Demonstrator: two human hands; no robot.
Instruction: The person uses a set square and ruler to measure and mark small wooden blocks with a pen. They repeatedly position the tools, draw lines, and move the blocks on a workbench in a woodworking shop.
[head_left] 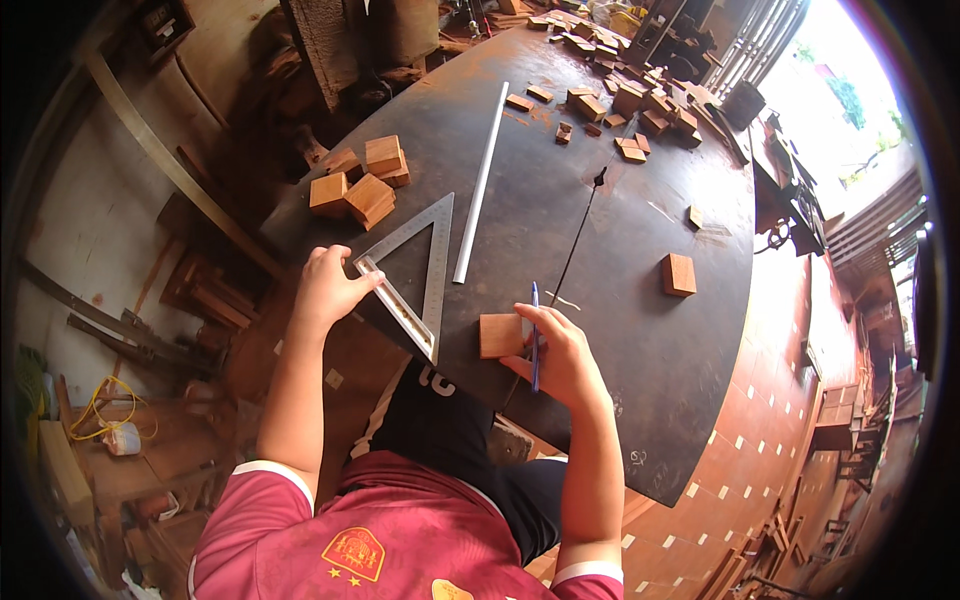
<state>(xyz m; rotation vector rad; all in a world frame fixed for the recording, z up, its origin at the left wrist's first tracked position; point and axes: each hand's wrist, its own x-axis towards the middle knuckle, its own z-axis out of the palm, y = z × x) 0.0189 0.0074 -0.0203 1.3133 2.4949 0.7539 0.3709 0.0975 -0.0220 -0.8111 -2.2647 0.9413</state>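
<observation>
Here, at the near edge of the dark bench, we noted both hands occupied. The left hand was partly closed, thumb on the thick edge of the metal triangle square, fingers curled at its outer corner. The square pointed away from us, its thick edge facing the person's body.

The right hand was half closed: it had hold of a blue pen, which ran lengthwise across the fingers, while thumb and forefinger spanned a small wooden block. That block sat by the near edge, right of the square and apart from it. Whether it lay flat or was slightly raised, we could not tell.

Our view on handling: the block wanted a steady pinch on opposite sides, the pen kept clear of its upper face. The square was best held by its thick edge, with the thin blade free of fingers. Any meeting of the two called for full contact without rocking, and a dust-free face.

Around them: a pale strip beyond the square, stacked blocks to the left, one lone block to the right, scattered offcuts at the far end.
</observation>
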